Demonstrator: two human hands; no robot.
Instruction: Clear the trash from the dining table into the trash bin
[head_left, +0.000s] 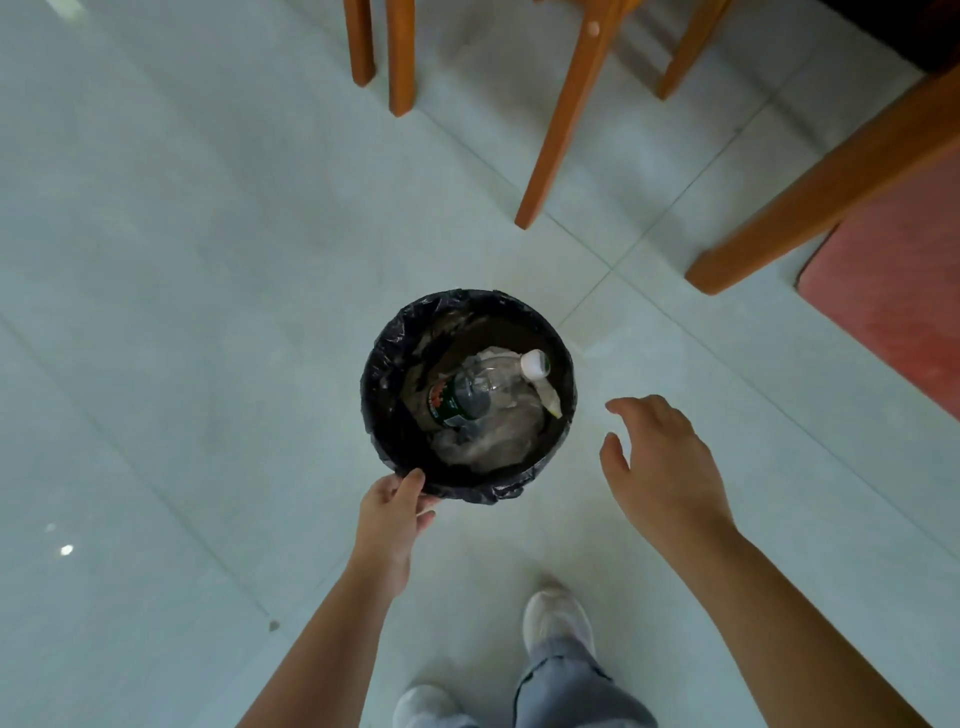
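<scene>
A round trash bin (384, 364) lined with a black bag stands on the pale tiled floor in the middle of the view. Inside lie a clear plastic bottle (467, 395) with a green and red label, a small white bottle (537, 366) and crumpled plastic wrap (498, 436). My left hand (392, 512) pinches the bin's near rim, thumb over the bag's edge. My right hand (660, 462) hovers to the right of the bin, fingers spread, holding nothing.
Orange wooden chair legs (561, 119) and a thicker table leg (810, 202) stand beyond the bin at the top and right. A red mat (893, 306) lies at the right edge. My feet in pale shoes (558, 618) stand just behind the bin.
</scene>
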